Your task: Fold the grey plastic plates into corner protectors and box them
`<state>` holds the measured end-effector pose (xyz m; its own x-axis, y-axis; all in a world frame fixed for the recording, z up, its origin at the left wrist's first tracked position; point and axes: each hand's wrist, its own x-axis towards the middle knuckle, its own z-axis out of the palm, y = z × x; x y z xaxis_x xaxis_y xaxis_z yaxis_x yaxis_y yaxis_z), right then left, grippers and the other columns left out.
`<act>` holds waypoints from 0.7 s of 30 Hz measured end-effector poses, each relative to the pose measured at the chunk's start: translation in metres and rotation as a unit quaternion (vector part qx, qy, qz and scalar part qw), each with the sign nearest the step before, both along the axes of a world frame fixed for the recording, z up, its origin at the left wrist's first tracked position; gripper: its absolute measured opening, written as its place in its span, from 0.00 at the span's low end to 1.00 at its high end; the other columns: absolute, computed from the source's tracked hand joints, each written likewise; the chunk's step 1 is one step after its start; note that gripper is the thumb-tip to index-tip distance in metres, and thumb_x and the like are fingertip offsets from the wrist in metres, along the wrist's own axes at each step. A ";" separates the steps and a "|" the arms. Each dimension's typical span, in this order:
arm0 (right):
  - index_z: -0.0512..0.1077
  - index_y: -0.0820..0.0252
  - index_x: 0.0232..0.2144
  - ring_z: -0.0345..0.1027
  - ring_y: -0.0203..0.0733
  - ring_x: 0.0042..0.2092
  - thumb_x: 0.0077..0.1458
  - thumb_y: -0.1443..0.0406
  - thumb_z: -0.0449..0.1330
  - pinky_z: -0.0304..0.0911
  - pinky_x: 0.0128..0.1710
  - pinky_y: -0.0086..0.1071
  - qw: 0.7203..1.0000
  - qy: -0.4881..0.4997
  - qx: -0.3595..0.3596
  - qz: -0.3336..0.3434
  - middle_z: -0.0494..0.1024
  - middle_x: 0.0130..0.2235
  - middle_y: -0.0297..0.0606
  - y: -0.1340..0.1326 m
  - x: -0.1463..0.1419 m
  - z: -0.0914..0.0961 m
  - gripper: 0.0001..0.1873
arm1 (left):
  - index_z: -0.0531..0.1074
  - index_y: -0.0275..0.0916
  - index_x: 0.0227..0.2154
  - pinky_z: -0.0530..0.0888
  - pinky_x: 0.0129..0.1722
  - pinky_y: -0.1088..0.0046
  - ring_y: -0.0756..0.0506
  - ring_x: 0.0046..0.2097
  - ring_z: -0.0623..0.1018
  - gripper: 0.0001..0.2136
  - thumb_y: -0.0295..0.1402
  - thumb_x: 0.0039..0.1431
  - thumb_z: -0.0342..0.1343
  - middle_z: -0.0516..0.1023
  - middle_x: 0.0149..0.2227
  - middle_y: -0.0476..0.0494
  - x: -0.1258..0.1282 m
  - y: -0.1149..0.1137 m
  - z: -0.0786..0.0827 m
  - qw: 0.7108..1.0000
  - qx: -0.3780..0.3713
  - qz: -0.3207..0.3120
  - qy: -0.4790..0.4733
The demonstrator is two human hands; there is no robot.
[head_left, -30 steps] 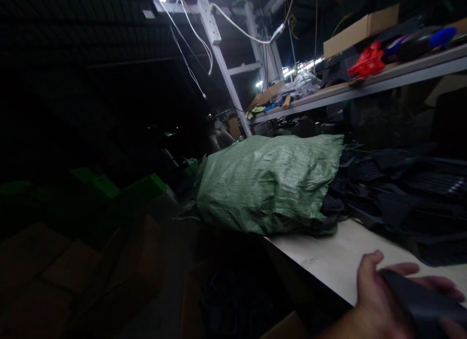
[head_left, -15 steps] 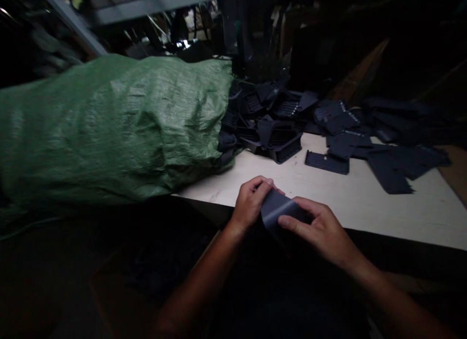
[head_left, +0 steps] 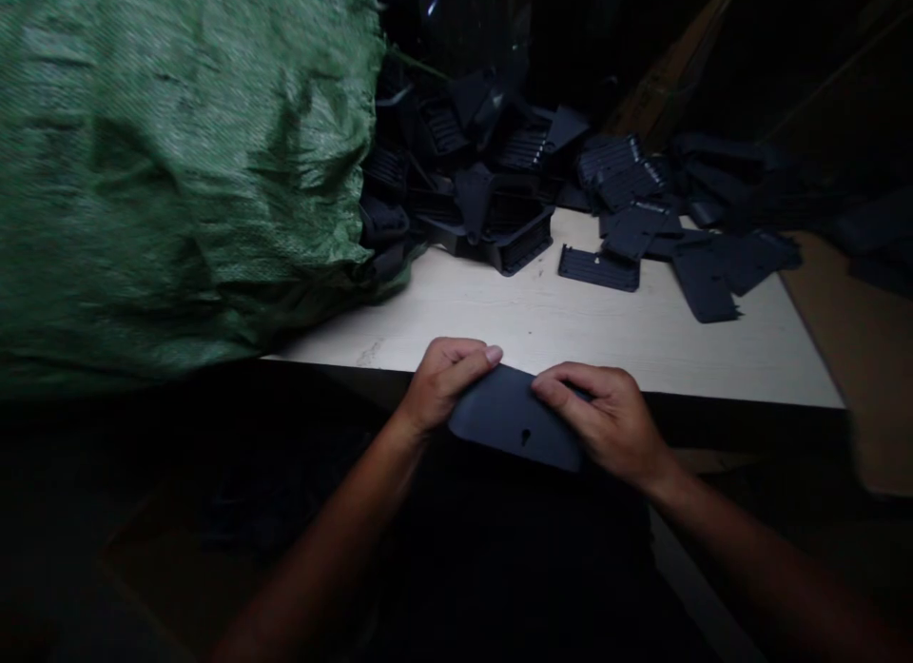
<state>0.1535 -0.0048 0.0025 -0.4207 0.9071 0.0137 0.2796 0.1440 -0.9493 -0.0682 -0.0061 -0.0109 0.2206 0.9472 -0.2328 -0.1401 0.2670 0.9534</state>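
Between my two hands is a dark grey plastic panel (head_left: 499,418), held flat-side up just off the table's front edge. It has a small keyhole-shaped opening near its lower edge. My left hand (head_left: 446,382) grips its upper left corner, thumb on top. At the upper right, my right hand (head_left: 606,411) pinches it between thumb and curled fingers. The undersides of the fingers are hidden behind the panel. Similar flat dark panels (head_left: 703,278) lie on the table beyond my right hand, one ribbed panel (head_left: 599,266) nearest.
A large green woven sack (head_left: 214,168) fills the left, its mouth facing right. Dark ribbed plastic housings (head_left: 492,216) spill from it onto the pale tabletop (head_left: 456,306). Brown cardboard (head_left: 834,359) borders the table's right end. Below, a dim cardboard box (head_left: 164,558) stands at lower left.
The panel has turned from a steep, edge-on tilt to showing its broad face and keyhole opening. My right thumb has shifted to its upper edge. The view has swung right and down.
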 end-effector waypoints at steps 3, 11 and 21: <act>0.81 0.60 0.27 0.67 0.36 0.27 0.64 0.54 0.64 0.58 0.27 0.29 0.998 0.032 -0.014 -0.050 0.76 0.24 0.34 -0.002 -0.002 -0.006 0.19 | 0.66 0.39 0.18 0.56 0.20 0.74 0.53 0.20 0.60 0.21 0.47 0.57 0.63 0.61 0.18 0.53 0.008 -0.007 -0.006 0.996 -0.055 0.046 -0.054; 0.72 0.61 0.19 0.53 0.31 0.20 0.62 0.46 0.63 0.46 0.19 0.28 0.985 0.017 -0.160 0.068 0.64 0.18 0.29 0.039 -0.003 0.005 0.29 | 0.72 0.37 0.23 0.59 0.19 0.75 0.53 0.20 0.62 0.19 0.48 0.53 0.66 0.64 0.19 0.52 0.008 -0.015 -0.004 0.993 -0.076 0.016 -0.091; 0.82 0.60 0.33 0.76 0.42 0.34 0.60 0.50 0.68 0.70 0.37 0.33 0.987 0.046 0.009 -0.154 0.83 0.32 0.40 0.039 0.007 0.018 0.19 | 0.78 0.37 0.30 0.67 0.24 0.77 0.51 0.25 0.69 0.14 0.45 0.52 0.67 0.70 0.25 0.50 -0.004 -0.014 -0.017 0.945 0.029 0.310 -0.101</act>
<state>0.1603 0.0342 0.0204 -0.1208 0.9911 0.0562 0.2246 0.0825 -0.9710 -0.0719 -0.0196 -0.0280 -0.3457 0.9193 -0.1881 -0.4325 0.0217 0.9014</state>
